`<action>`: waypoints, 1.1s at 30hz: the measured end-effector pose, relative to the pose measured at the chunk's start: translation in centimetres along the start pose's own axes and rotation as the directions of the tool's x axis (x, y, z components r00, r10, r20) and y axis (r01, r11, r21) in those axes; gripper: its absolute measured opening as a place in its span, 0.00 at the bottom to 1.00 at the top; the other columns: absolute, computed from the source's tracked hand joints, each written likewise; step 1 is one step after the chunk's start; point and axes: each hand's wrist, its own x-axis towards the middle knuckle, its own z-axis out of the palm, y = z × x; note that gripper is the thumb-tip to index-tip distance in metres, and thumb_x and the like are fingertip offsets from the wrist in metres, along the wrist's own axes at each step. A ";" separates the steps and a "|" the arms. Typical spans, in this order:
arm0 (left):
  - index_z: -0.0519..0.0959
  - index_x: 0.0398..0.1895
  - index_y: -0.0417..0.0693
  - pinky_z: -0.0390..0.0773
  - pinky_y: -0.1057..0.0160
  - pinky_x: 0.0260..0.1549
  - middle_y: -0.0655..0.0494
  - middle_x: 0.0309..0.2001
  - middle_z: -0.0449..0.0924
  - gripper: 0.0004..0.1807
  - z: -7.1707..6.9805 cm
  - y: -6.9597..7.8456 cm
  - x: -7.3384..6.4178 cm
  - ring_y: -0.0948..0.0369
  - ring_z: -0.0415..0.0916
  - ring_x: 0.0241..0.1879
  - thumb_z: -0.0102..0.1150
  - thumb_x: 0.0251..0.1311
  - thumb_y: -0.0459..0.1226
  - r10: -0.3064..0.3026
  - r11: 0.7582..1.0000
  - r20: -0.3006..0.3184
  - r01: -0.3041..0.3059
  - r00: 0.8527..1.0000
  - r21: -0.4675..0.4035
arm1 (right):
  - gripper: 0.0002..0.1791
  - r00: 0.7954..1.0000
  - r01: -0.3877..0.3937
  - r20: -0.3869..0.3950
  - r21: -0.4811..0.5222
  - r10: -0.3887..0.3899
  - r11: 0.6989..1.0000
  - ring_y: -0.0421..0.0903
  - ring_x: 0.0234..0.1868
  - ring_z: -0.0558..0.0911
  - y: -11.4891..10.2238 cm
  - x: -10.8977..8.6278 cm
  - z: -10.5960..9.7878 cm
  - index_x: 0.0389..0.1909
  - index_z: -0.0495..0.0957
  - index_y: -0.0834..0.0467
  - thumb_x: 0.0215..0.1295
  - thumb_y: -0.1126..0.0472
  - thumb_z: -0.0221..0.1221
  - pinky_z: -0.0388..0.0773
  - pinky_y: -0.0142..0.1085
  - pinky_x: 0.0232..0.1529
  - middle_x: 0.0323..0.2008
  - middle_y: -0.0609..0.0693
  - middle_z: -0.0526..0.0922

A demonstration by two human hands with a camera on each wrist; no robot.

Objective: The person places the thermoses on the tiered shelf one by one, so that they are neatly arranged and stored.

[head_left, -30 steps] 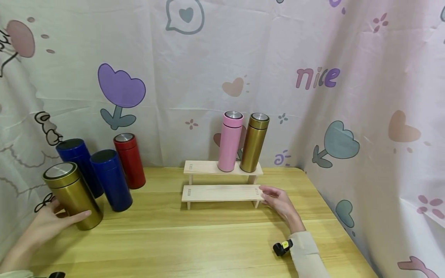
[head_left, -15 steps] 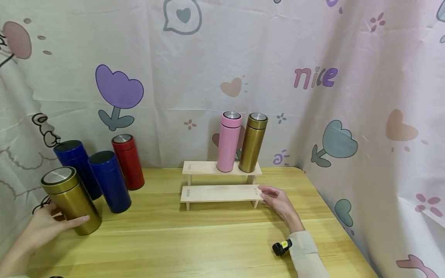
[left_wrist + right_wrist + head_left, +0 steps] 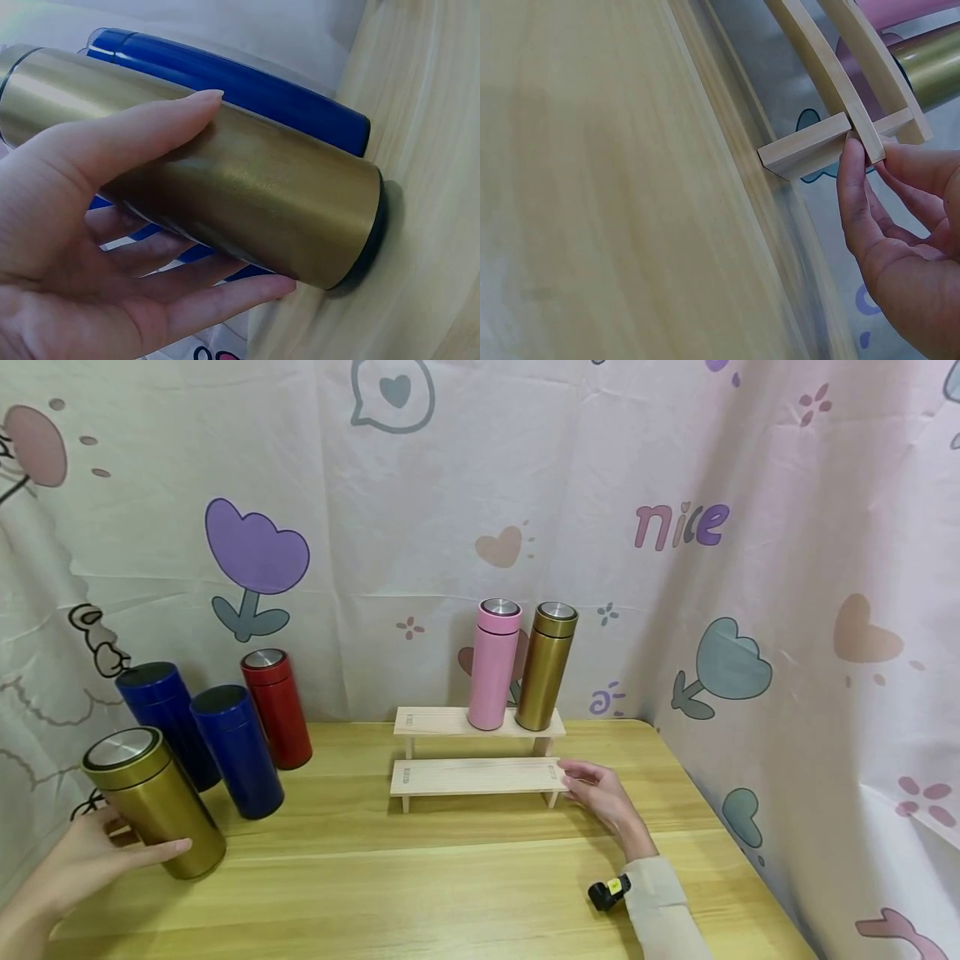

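Observation:
At the left, my left hand (image 3: pixel 90 864) grips a gold thermos bottle (image 3: pixel 168 810) with a silver lid top. In the left wrist view its thumb lies across the near side of the bottle, fingers spread behind, and the dark base is right at the tabletop. My right hand (image 3: pixel 606 797) pinches the right end of the lower step of a pale two-step wooden stand (image 3: pixel 472 777); thumb and forefinger meet at the board's end in the right wrist view. On the upper step stand a pink thermos (image 3: pixel 495 677) and another gold thermos (image 3: pixel 547 672), side by side.
Behind the held bottle stand two blue thermos bottles (image 3: pixel 238 756) and a red one (image 3: pixel 279 714), close together. The wooden table (image 3: pixel 360 893) ends at a printed curtain (image 3: pixel 420 527) at the back and both sides.
My left hand has brought the gold thermos slightly toward the table's near side, away from the blue ones. My right hand keeps its pinch on the stand.

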 end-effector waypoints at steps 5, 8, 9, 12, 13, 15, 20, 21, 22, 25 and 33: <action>0.67 0.67 0.28 0.79 0.71 0.33 0.57 0.48 0.86 0.43 0.0 0.7 -0.4 0.89 0.67 0.37 0.71 0.62 0.51 0.017 1.000 0.004 -0.017 1.000 0.020 | 0.24 1.000 -0.002 -0.002 -0.007 0.002 1.000 0.40 0.41 0.84 -0.1 0.0 0.0 0.66 0.72 0.72 0.71 0.72 0.60 0.87 0.28 0.47 0.47 0.54 0.79; 0.67 0.68 0.29 0.79 0.71 0.33 0.55 0.50 0.86 0.42 0.2 0.9 -0.5 0.90 0.66 0.38 0.72 0.62 0.50 0.056 0.998 -0.007 -0.056 0.998 0.029 | 0.24 1.000 -0.004 -0.003 -0.012 0.004 1.000 0.40 0.42 0.84 -0.1 0.0 0.0 0.66 0.72 0.72 0.71 0.71 0.60 0.87 0.29 0.47 0.50 0.56 0.80; 0.67 0.68 0.30 0.80 0.71 0.33 0.58 0.49 0.86 0.42 0.4 1.0 -0.5 0.89 0.66 0.38 0.72 0.62 0.50 0.067 0.997 -0.011 -0.067 0.998 0.023 | 0.24 1.000 -0.004 -0.002 -0.015 0.004 1.000 0.40 0.42 0.84 -0.1 0.0 -0.1 0.66 0.72 0.72 0.71 0.71 0.60 0.87 0.29 0.48 0.51 0.57 0.80; 0.65 0.68 0.32 0.80 0.71 0.34 0.73 0.46 0.82 0.43 0.9 1.1 -0.6 0.88 0.69 0.39 0.74 0.60 0.47 0.112 0.994 -0.037 -0.112 0.993 0.002 | 0.24 1.000 -0.001 0.003 -0.014 0.001 1.000 0.40 0.43 0.84 -0.1 0.0 0.0 0.66 0.72 0.72 0.71 0.70 0.61 0.87 0.30 0.49 0.51 0.57 0.80; 0.64 0.68 0.32 0.80 0.71 0.33 0.79 0.45 0.80 0.43 1.1 1.2 -0.6 0.87 0.70 0.39 0.75 0.59 0.46 0.126 0.992 -0.047 -0.126 0.991 -0.004 | 0.25 1.000 0.003 0.006 -0.014 -0.003 1.000 0.40 0.43 0.84 -0.1 0.0 0.0 0.66 0.72 0.72 0.71 0.70 0.61 0.87 0.30 0.49 0.51 0.57 0.80; 0.65 0.66 0.33 0.80 0.72 0.33 0.88 0.41 0.75 0.41 1.4 1.3 -0.7 0.87 0.71 0.40 0.76 0.58 0.44 0.153 0.988 -0.066 -0.154 0.986 -0.012 | 0.25 1.000 0.003 0.008 -0.013 -0.003 1.000 0.40 0.43 0.84 -0.1 0.0 0.0 0.66 0.72 0.72 0.71 0.70 0.61 0.87 0.30 0.49 0.50 0.56 0.80; 0.69 0.61 0.42 0.82 0.71 0.33 0.86 0.40 0.77 0.34 1.9 2.0 -0.7 0.85 0.74 0.40 0.77 0.57 0.40 0.210 0.977 -0.099 -0.214 0.973 -0.028 | 0.24 1.000 0.001 0.005 -0.006 -0.001 1.000 0.40 0.43 0.84 -0.1 0.1 0.0 0.66 0.72 0.72 0.71 0.71 0.60 0.87 0.30 0.49 0.49 0.55 0.80; 0.70 0.61 0.43 0.82 0.70 0.33 0.84 0.40 0.78 0.33 2.0 2.1 -0.7 0.84 0.74 0.40 0.77 0.56 0.39 0.222 0.973 -0.106 -0.227 0.969 -0.034 | 0.24 1.000 0.003 0.006 -0.007 -0.003 1.000 0.40 0.43 0.84 -0.1 0.0 0.0 0.66 0.72 0.72 0.71 0.71 0.60 0.87 0.30 0.49 0.50 0.55 0.80; 0.70 0.60 0.44 0.82 0.70 0.33 0.83 0.40 0.79 0.32 2.1 2.2 -0.7 0.84 0.75 0.40 0.77 0.56 0.38 0.227 0.972 -0.106 -0.232 0.968 -0.042 | 0.24 1.000 0.004 0.008 -0.005 -0.004 1.000 0.40 0.43 0.84 -0.1 0.0 -0.1 0.66 0.72 0.72 0.71 0.71 0.60 0.87 0.30 0.49 0.50 0.56 0.80; 0.71 0.59 0.43 0.82 0.69 0.33 0.82 0.40 0.79 0.32 2.2 2.7 -0.7 0.84 0.75 0.39 0.77 0.56 0.39 0.216 0.974 -0.096 -0.221 0.972 -0.043 | 0.24 1.000 0.006 0.013 -0.002 -0.006 1.000 0.41 0.44 0.84 -0.1 0.0 -0.1 0.67 0.71 0.73 0.71 0.71 0.59 0.87 0.30 0.49 0.51 0.57 0.79; 0.70 0.66 0.36 0.82 0.71 0.35 0.54 0.51 0.85 0.41 2.1 4.3 -0.2 0.86 0.73 0.40 0.77 0.56 0.48 0.181 0.983 -0.041 -0.180 0.983 0.025 | 0.24 1.000 0.008 0.010 0.008 -0.008 1.000 0.40 0.42 0.84 -0.2 -0.1 0.1 0.66 0.72 0.73 0.70 0.73 0.59 0.87 0.33 0.50 0.49 0.55 0.80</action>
